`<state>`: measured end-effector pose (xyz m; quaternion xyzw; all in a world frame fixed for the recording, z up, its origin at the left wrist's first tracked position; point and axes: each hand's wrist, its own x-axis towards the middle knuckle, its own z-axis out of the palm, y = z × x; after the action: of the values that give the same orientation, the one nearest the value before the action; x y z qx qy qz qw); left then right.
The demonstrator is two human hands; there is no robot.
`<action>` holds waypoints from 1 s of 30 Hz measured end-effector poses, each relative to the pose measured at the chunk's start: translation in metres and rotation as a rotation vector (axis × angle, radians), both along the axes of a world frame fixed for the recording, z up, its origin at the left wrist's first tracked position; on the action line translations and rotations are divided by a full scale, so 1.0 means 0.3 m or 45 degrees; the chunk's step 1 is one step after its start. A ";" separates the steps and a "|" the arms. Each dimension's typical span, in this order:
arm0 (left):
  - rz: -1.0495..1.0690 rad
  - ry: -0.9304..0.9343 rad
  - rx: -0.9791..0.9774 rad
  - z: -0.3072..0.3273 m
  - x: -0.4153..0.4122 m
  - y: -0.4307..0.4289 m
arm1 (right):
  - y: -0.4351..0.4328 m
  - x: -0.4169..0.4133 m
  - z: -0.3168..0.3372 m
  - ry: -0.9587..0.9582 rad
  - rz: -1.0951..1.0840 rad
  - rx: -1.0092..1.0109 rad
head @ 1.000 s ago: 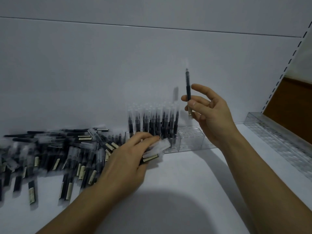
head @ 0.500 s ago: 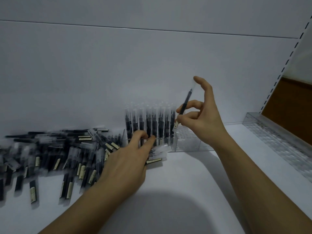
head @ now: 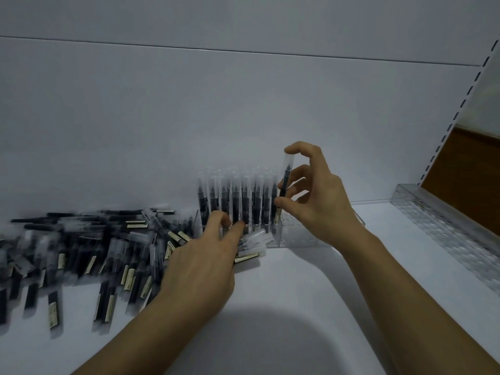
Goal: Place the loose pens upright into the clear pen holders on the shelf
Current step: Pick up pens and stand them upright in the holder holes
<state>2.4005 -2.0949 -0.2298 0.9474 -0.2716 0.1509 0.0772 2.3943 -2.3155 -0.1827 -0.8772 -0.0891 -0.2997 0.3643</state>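
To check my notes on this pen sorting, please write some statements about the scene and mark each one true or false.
1. The right hand pinches one pen, nearly upright. True.
2. The holder is full. False: its right part is empty.
3. The pile of loose pens lies left of the holder. True.
4. The left hand is raised in the air. False: it lies over a few pens on the shelf.

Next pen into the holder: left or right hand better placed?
Right. The right hand pinches a pen nearly upright, its lower end at the clear holder beside the standing pens. The left hand lies over flat loose pens.
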 end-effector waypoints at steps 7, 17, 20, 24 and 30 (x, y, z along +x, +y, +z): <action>-0.193 0.049 -0.335 -0.013 0.016 0.034 | 0.000 0.002 -0.004 -0.022 0.036 -0.041; -0.424 0.684 -1.243 0.021 -0.001 0.021 | 0.009 0.000 0.003 -0.124 0.026 -0.084; -0.475 0.803 -1.424 0.029 -0.001 0.020 | 0.013 0.000 0.004 -0.137 0.007 -0.132; -0.521 0.936 -1.601 0.024 0.001 0.014 | 0.008 0.005 0.002 -0.154 -0.036 -0.175; -0.416 0.967 -1.660 -0.001 -0.005 -0.010 | 0.010 0.019 -0.008 -0.185 -0.129 -0.224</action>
<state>2.3990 -2.0979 -0.2299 0.6451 -0.2192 -0.0686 0.7288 2.4001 -2.3126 -0.1852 -0.8852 -0.0966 -0.3715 0.2629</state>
